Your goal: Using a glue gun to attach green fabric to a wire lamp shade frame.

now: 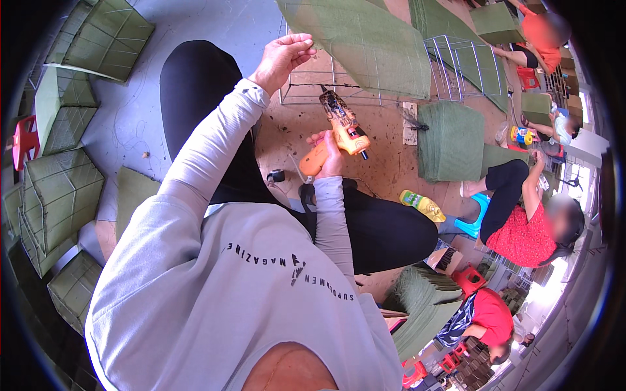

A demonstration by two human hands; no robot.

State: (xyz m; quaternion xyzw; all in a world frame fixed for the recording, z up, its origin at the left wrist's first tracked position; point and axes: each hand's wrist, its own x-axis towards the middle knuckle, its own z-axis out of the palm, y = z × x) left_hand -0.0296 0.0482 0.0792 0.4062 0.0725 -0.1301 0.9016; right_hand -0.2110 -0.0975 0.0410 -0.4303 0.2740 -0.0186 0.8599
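My left hand (285, 60) pinches the corner of a green mesh sheet (372, 49) between thumb and fingertips. The sheet slants over a wire frame (303, 93) made of thin metal rods. In my right hand (331, 158) is an orange hot glue gun (345, 127), gripped around its handle. Its front part is caked with dark residue, and the nozzle points away from me, close to the frame's near rod. Whether the nozzle touches the rod I cannot tell.
Mesh-covered wire boxes (107, 36) stand at the left. Right of me are a stack of green mesh sheets (450, 140), a yellow bottle (422, 205) and a blue stool (475, 218). A person in a red top (521, 228) sits nearby; others work farther off.
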